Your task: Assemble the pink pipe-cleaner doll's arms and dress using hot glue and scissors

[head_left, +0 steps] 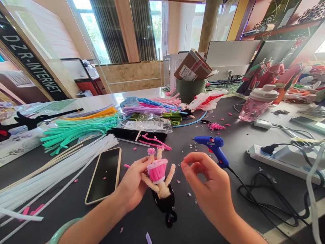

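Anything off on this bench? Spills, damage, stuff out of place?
Mostly litter: pink clippings lie loose, not gathered, beyond the blue glue gun, and a pink scrap sits on the phone. A cardboard box juts askew from the dark green bin. The doll in the left hand shows no obvious damage.

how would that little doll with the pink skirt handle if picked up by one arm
The doll is probably light: it is small and looks made of fuzzy stems, held by the left hand alone. Its thin arms would likely bend rather than snap, and their fuzz should resist slipping.
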A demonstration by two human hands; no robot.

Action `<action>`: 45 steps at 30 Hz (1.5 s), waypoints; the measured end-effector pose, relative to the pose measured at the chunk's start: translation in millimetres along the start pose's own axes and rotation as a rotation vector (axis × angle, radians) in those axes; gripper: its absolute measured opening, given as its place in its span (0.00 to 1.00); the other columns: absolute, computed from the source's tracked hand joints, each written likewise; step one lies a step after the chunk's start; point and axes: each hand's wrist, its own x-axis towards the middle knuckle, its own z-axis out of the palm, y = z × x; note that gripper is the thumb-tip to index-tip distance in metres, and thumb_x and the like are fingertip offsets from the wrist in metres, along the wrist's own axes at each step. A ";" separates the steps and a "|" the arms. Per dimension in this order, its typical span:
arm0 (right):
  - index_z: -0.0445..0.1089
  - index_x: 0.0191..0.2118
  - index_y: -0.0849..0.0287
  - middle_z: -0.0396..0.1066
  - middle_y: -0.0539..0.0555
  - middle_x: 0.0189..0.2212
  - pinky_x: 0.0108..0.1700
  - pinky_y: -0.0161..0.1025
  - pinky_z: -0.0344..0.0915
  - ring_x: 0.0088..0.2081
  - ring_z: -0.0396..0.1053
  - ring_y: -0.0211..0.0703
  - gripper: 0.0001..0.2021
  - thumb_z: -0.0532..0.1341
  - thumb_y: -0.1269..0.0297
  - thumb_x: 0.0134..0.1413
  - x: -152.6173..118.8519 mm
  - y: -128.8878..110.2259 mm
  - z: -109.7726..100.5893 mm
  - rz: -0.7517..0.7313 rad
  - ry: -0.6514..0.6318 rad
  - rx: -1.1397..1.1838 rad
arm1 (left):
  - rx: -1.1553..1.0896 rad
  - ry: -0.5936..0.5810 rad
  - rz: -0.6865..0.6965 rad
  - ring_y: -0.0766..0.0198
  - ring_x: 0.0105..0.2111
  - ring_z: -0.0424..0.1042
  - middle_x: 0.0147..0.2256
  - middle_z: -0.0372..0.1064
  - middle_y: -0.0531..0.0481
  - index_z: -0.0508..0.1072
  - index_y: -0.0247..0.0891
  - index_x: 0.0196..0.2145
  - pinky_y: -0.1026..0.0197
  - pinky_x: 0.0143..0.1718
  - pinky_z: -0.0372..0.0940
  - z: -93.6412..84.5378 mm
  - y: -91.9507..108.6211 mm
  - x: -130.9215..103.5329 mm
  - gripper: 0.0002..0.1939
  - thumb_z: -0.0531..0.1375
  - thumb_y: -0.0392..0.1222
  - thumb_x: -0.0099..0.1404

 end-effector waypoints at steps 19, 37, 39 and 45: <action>0.63 0.45 0.50 0.67 0.48 0.43 0.43 0.40 0.62 0.39 0.66 0.41 0.23 0.67 0.65 0.40 3.6 -0.9 2.1 0.287 -0.616 0.171 | -0.048 0.083 0.081 0.67 0.22 0.70 0.26 0.71 0.47 0.72 0.30 0.33 0.66 0.24 0.69 -2.9 8.0 6.0 0.10 0.51 0.29 0.65; 0.70 0.39 0.53 0.71 0.50 0.32 0.25 0.32 0.65 0.31 0.69 0.39 0.13 0.65 0.61 0.45 6.1 2.9 1.7 0.215 0.025 0.333 | -0.003 -0.074 0.425 0.62 0.37 0.69 0.33 0.71 0.50 0.75 0.36 0.32 0.63 0.37 0.70 -6.9 -2.0 -2.5 0.05 0.65 0.36 0.55; 0.70 0.38 0.53 0.71 0.49 0.31 0.26 0.31 0.66 0.29 0.69 0.38 0.12 0.66 0.62 0.44 7.1 1.8 0.0 0.198 0.079 0.337 | 0.085 -0.095 0.471 0.63 0.36 0.70 0.32 0.71 0.52 0.74 0.38 0.33 0.64 0.36 0.69 -8.5 -0.9 -3.5 0.08 0.66 0.37 0.54; 0.69 0.39 0.52 0.72 0.49 0.36 0.32 0.32 0.68 0.32 0.70 0.36 0.12 0.66 0.64 0.45 16.1 4.8 -6.5 0.188 0.129 0.415 | 0.314 -0.180 0.453 0.63 0.34 0.71 0.35 0.73 0.50 0.73 0.38 0.37 0.63 0.37 0.68 -15.2 6.7 -4.5 0.10 0.64 0.35 0.55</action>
